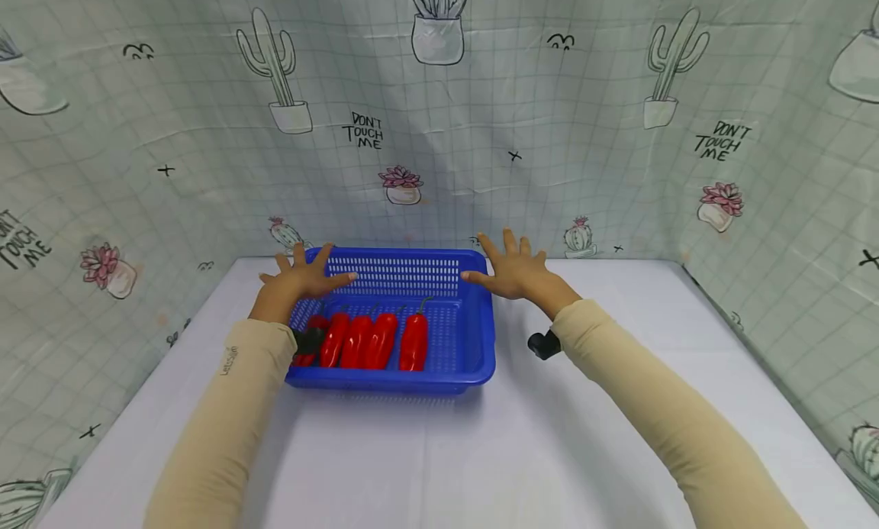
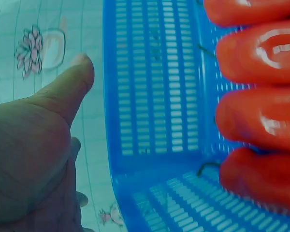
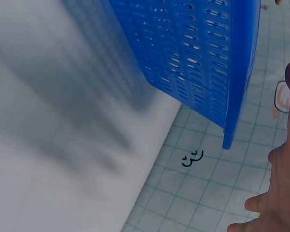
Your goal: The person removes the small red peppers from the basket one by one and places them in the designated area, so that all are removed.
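A blue plastic basket (image 1: 391, 379) with slotted walls sits toward the back of the white table. Several glossy red chili peppers (image 1: 414, 343) lie side by side in its left and middle part, their thin green stems pointing to the back wall. Over the basket's left back corner, my left hand (image 1: 294, 282) is spread with the thumb out, holding nothing. In the left wrist view that thumb (image 2: 77, 77) stands beside the basket's rim, apart from it. Past the right back corner, my right hand (image 1: 515, 273) also has its fingers fanned out and holds nothing.
The white tabletop (image 1: 384, 468) stretches in front of the basket and to both sides. Behind and around it hangs a pale checked cloth (image 1: 481, 132) printed with cacti. Black wrist cameras (image 1: 545, 344) are strapped at both wrists, the left one overlapping the leftmost peppers.
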Motion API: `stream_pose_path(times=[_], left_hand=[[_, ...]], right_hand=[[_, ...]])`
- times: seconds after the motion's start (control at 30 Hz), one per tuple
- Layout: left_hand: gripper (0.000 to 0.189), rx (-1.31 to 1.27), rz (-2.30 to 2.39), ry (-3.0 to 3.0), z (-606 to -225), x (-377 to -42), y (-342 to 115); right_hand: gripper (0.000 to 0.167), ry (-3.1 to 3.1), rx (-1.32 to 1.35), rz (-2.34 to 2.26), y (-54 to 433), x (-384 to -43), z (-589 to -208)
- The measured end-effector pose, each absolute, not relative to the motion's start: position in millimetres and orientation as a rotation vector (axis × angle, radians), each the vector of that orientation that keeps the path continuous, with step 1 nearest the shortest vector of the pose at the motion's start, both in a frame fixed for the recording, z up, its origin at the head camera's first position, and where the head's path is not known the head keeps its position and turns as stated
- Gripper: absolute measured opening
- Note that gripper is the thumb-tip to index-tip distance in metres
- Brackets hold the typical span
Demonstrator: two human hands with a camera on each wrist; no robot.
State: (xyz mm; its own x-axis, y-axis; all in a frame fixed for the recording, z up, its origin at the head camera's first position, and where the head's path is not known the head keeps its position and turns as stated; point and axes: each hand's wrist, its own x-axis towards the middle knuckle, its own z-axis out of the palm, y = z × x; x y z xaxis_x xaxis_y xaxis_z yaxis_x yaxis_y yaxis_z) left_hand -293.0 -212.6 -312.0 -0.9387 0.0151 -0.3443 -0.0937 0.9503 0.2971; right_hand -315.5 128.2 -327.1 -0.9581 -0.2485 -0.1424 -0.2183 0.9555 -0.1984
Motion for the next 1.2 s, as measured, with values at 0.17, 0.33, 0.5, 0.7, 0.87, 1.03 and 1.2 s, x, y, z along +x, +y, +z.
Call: stream_pose_path(times=[0.17, 0.33, 0.5, 0.7, 0.87, 1.03, 1.2], left_hand=[[0.091, -0.075, 0.469, 2.717, -314, -289, -228], [0.089, -0.052, 0.583, 2.636, -319, -285, -252], [0.087, -0.019, 0.715, 2.570, -327, -284, -274], [0.086, 0.028, 0.933, 2.478, -337, -283, -283], [0.090, 0.052, 1.129, 2.382, -346, -279, -289], [0.089, 0.064, 1.290, 2.376, -355, -280, -295], [0.089, 0.044, 1.415, 2.366, -362, -283, -294]], right_hand=[[0.090, 2.952, -0.381, -0.294, 128, -316, -331], [0.086, 2.952, -0.429, -0.321, 125, -320, -340], [0.084, 2.953, -0.468, -0.370, 125, -320, -347], [0.081, 2.915, -0.474, -0.436, 128, -317, -359], [0.081, 2.901, -0.491, -0.486, 130, -317, -365], [0.080, 2.890, -0.531, -0.522, 131, -322, -365], [0.080, 2.898, -0.539, -0.517, 128, -325, -361]])
